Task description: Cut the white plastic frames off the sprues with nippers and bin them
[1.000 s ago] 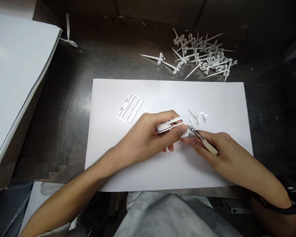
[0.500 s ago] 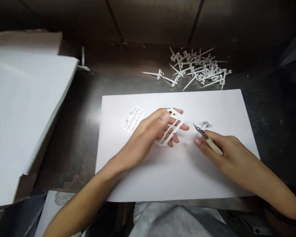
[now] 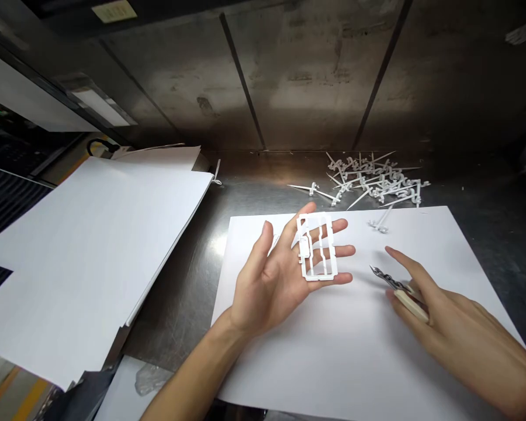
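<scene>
My left hand (image 3: 276, 280) is turned palm up over the white sheet (image 3: 333, 351), fingers spread. A flat white plastic frame part (image 3: 318, 247) lies across its fingers. My right hand (image 3: 447, 327) rests on the sheet to the right. It grips small nippers (image 3: 398, 286) with a beige handle, metal tip pointing left and index finger stretched out. A small cut-off sprue piece (image 3: 379, 223) lies on the sheet beyond the nippers.
A pile of several white sprue offcuts (image 3: 377, 178) lies on the metal bench (image 3: 254, 187) behind the sheet. A big stack of white paper (image 3: 92, 245) covers the left side. A metal wall stands at the back.
The nippers have come away from the part and the sprue piece lies loose. My left hand has turned palm up and lifted the frame part. The view has tilted upward.
</scene>
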### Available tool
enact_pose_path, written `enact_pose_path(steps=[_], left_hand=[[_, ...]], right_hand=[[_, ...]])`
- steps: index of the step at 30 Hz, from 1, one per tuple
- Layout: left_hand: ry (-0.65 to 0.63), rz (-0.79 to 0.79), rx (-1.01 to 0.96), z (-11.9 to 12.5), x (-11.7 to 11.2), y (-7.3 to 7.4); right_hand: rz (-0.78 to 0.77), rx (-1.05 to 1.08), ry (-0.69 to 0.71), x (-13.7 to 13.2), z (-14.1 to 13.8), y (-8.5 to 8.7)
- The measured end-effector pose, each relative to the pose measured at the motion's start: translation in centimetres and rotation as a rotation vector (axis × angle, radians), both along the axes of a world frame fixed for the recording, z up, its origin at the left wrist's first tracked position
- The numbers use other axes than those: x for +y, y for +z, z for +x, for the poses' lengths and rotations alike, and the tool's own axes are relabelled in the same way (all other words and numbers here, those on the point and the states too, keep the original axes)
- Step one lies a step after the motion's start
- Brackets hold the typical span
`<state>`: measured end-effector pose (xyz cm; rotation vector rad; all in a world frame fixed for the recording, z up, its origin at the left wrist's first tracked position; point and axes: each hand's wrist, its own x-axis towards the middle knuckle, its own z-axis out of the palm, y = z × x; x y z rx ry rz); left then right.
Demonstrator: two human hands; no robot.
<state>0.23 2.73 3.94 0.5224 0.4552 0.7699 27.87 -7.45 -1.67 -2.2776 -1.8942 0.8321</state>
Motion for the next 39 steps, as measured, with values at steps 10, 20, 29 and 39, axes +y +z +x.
enact_pose_path(steps=[10,20,29,39], left_hand=[[0.020,-0.061,-0.002,0.1,0.0,0.3],[0.080,-0.104,0.046,0.7,-0.2,0.3],[0.026,-0.259,0.034,0.4,0.3,-1.0],[0.038,-0.311,-0.025,0.6,0.1,-0.3]], right_hand=[[-0.040,0.068,0.019,0.3,-0.1,0.1],[-0.123,0.052,0.000,0.5,0.1,0.3],[-0.208,-0.004,0.025,0.4,1.0,-0.6],[-0.094,-0.045,0.036,-0.2,0.7,-1.0]])
